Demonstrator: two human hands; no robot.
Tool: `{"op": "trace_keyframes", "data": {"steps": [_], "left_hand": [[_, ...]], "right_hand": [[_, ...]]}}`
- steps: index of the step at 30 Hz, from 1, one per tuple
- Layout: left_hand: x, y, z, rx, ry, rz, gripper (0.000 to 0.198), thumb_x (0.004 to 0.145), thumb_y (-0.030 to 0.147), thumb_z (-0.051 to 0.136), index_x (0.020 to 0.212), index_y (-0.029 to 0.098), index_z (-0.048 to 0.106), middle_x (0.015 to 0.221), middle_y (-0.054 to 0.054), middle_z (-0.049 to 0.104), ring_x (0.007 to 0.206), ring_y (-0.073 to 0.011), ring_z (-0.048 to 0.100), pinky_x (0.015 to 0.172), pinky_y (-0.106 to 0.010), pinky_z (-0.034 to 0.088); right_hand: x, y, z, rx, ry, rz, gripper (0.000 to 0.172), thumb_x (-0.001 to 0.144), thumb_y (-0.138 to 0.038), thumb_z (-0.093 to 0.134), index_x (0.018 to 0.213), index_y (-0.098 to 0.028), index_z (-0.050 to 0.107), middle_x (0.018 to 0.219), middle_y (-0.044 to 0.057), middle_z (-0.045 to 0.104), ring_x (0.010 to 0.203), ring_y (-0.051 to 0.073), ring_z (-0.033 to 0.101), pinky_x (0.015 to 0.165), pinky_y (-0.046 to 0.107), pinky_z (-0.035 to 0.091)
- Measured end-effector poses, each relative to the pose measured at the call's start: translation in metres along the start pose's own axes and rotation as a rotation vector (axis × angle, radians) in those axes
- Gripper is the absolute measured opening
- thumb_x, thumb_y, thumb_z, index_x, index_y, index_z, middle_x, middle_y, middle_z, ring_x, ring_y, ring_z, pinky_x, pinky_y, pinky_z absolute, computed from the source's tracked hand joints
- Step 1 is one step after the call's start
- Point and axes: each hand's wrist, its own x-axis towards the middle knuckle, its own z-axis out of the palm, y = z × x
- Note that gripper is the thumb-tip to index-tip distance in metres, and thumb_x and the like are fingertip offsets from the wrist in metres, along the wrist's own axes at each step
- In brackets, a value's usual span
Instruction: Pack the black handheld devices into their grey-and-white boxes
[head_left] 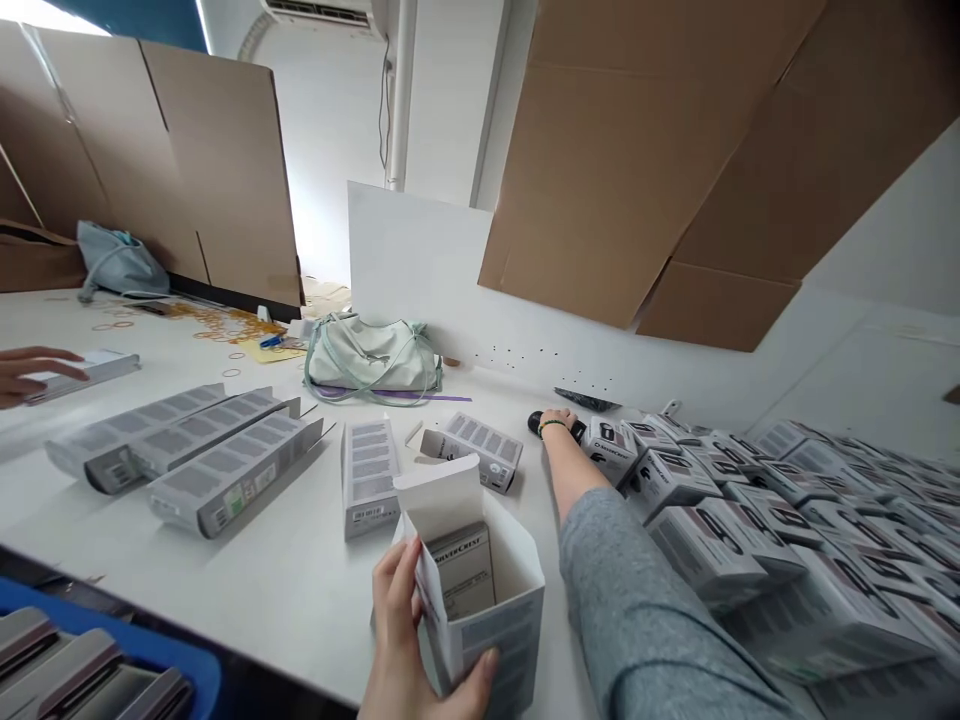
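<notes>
Looking forward and down from the head camera, the person's left hand is clenched around the side of an open white-and-grey carton, which stands on a white table at the bottom of the frame. The wrist is cut off by the lower edge. Inside the carton, with its flaps raised, sits a SilverCrest packet, its lower part hidden by the carton wall. The right arm, in a grey sleeve, stretches across the table, and the right hand is closed around a black object. The fingers hide most of it, so what it is cannot be told. A green bracelet circles the wrist. Beside that hand, a heap of grey-and-white product boxes runs off the right edge. More boxes lie on their sides ahead of the carton. At far left, a co-worker's hand rests on another box, cut off by the frame. A blue crate is cut off at lower left, and a pale green bag lies farther back.
</notes>
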Motion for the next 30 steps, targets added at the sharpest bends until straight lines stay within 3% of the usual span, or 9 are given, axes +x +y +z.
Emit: {"op": "trace_keyframes", "data": {"steps": [4, 8, 9, 11, 14, 16, 18, 24, 30], "left_hand": [[0.003, 0.004, 0.004, 0.002, -0.039, -0.051, 0.089, 0.081, 0.035, 0.064, 0.151, 0.035, 0.01, 0.149, -0.014, 0.026, 0.133, -0.0344, 0.043, 0.092, -0.044, 0.052], [0.015, 0.008, 0.014, -0.018, -0.154, -0.077, 0.085, 0.084, 0.036, 0.064, 0.15, 0.036, 0.011, 0.15, -0.013, 0.024, 0.133, -0.034, 0.042, 0.097, -0.048, 0.05], [0.019, 0.01, 0.017, -0.021, -0.167, -0.071, 0.084, 0.084, 0.036, 0.064, 0.149, 0.037, 0.011, 0.15, -0.012, 0.022, 0.135, -0.0343, 0.039, 0.1, -0.05, 0.047], [0.027, 0.013, 0.025, -0.024, -0.165, -0.054, 0.081, 0.084, 0.036, 0.064, 0.148, 0.038, 0.014, 0.151, -0.01, 0.017, 0.14, -0.0343, 0.033, 0.106, -0.054, 0.041], [0.038, 0.016, 0.038, -0.037, -0.165, -0.034, 0.078, 0.085, 0.037, 0.063, 0.147, 0.038, 0.017, 0.148, -0.008, 0.02, 0.141, -0.0332, 0.03, 0.11, -0.056, 0.035], [0.042, 0.017, 0.045, -0.028, -0.162, -0.012, 0.078, 0.083, 0.036, 0.065, 0.147, 0.036, 0.02, 0.146, -0.009, 0.023, 0.14, -0.0334, 0.031, 0.11, -0.056, 0.035], [0.043, 0.016, 0.054, 0.008, -0.159, 0.023, 0.079, 0.081, 0.033, 0.067, 0.146, 0.034, 0.023, 0.144, -0.01, 0.025, 0.138, -0.0337, 0.032, 0.108, -0.056, 0.036], [0.032, 0.003, 0.081, 0.037, -0.33, 0.16, 0.073, 0.078, 0.019, 0.066, 0.141, 0.034, 0.032, 0.135, -0.01, 0.033, 0.131, -0.0316, 0.043, 0.103, -0.051, 0.043], [0.022, -0.016, 0.092, -0.04, -0.411, 0.216, 0.082, 0.08, 0.015, 0.063, 0.146, 0.039, 0.021, 0.143, -0.011, 0.026, 0.136, -0.0345, 0.039, 0.105, -0.054, 0.043]], "right_hand": [[-0.004, -0.009, -0.025, 0.093, 0.129, -0.067, 0.038, 0.093, -0.034, 0.061, 0.125, -0.014, 0.056, 0.128, 0.012, 0.058, 0.112, 0.026, 0.06, 0.095, 0.048, 0.05], [-0.023, -0.011, -0.092, 0.221, 0.369, -0.251, 0.059, 0.095, -0.042, 0.053, 0.143, -0.012, 0.036, 0.136, 0.02, 0.046, 0.124, 0.029, 0.051, 0.104, 0.045, 0.041], [-0.035, -0.006, -0.114, 0.258, 0.455, -0.342, 0.062, 0.094, -0.043, 0.053, 0.146, -0.017, 0.031, 0.137, 0.017, 0.045, 0.125, 0.028, 0.049, 0.105, 0.044, 0.04], [-0.068, 0.01, -0.157, 0.369, 0.649, -0.819, 0.063, 0.084, -0.042, 0.067, 0.139, -0.022, 0.042, 0.125, 0.01, 0.052, 0.118, 0.03, 0.053, 0.103, 0.05, 0.04], [-0.131, 0.035, -0.199, 0.227, 0.564, -1.258, 0.04, 0.086, -0.039, 0.065, 0.124, -0.031, 0.056, 0.112, 0.001, 0.059, 0.115, 0.028, 0.055, 0.109, 0.054, 0.03], [-0.165, 0.045, -0.201, 0.178, 0.404, -1.381, 0.02, 0.092, -0.026, 0.057, 0.11, -0.032, 0.062, 0.106, -0.001, 0.064, 0.11, 0.024, 0.059, 0.111, 0.053, 0.028], [-0.183, 0.05, -0.185, 0.164, 0.243, -1.421, 0.027, 0.091, -0.009, 0.05, 0.095, -0.031, 0.064, 0.095, -0.002, 0.068, 0.104, 0.021, 0.063, 0.112, 0.051, 0.032], [-0.172, 0.065, -0.113, 0.204, 0.005, -1.436, 0.038, 0.072, 0.005, 0.057, 0.073, -0.032, 0.065, 0.092, -0.002, 0.072, 0.12, 0.024, 0.057, 0.116, 0.049, 0.035], [-0.179, 0.089, -0.128, 0.028, -0.1, -1.558, 0.027, 0.068, -0.006, 0.077, 0.083, -0.028, 0.07, 0.109, 0.004, 0.071, 0.117, 0.027, 0.059, 0.108, 0.049, 0.043]]}}
